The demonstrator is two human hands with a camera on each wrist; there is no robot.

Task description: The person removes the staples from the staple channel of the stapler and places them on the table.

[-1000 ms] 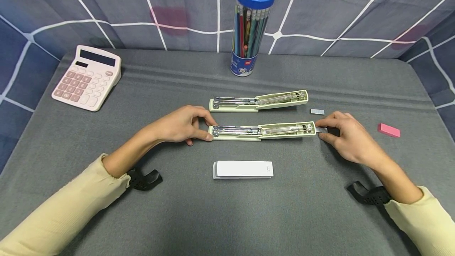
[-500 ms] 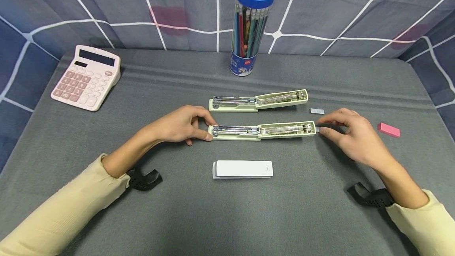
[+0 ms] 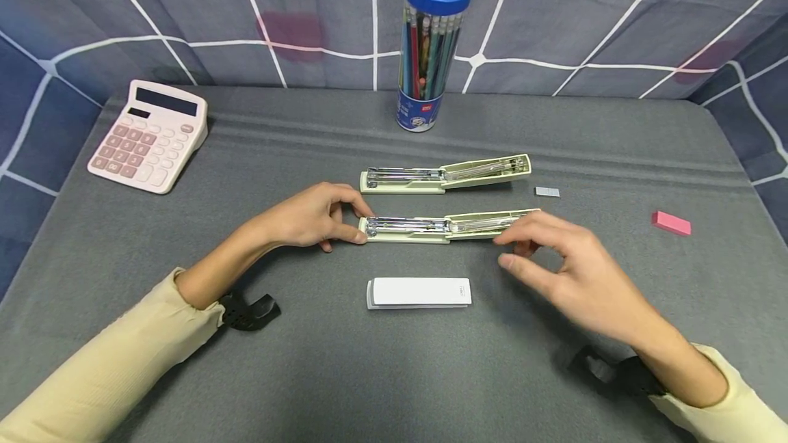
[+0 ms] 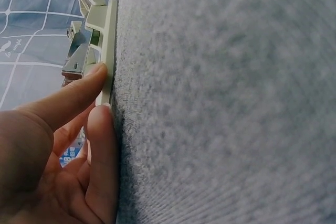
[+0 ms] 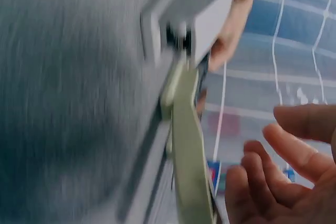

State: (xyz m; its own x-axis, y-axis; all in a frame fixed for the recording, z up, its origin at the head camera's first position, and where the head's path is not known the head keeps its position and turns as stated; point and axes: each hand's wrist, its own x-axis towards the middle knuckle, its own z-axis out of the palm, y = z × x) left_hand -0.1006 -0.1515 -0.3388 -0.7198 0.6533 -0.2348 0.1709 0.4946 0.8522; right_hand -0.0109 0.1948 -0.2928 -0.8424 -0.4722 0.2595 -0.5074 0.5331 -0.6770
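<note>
Two pale green staplers lie opened out flat, one behind the other. My left hand (image 3: 314, 216) pinches the left end of the nearer stapler (image 3: 409, 227) between thumb and fingers, as the left wrist view also shows. My right hand (image 3: 566, 265) is over the right end of that stapler, hiding its tip, with fingers loosely bent and nothing seen between them. In the blurred right wrist view its fingers (image 5: 262, 177) stand apart from the green stapler. The farther stapler (image 3: 403, 181) lies untouched. A short strip of staples (image 3: 546, 192) rests right of it.
A closed white stapler (image 3: 421, 292) lies in front. A pink eraser (image 3: 672, 223) is at the right. At the back stands a tub of pencils (image 3: 427, 53) with a blue lid. A pink calculator (image 3: 150, 135) sits at the far left.
My right hand pushed a staple strip inward at the nearer stapler's right end, then let go and moved left and nearer. That strip is out of sight now. The left hand has stayed put.
</note>
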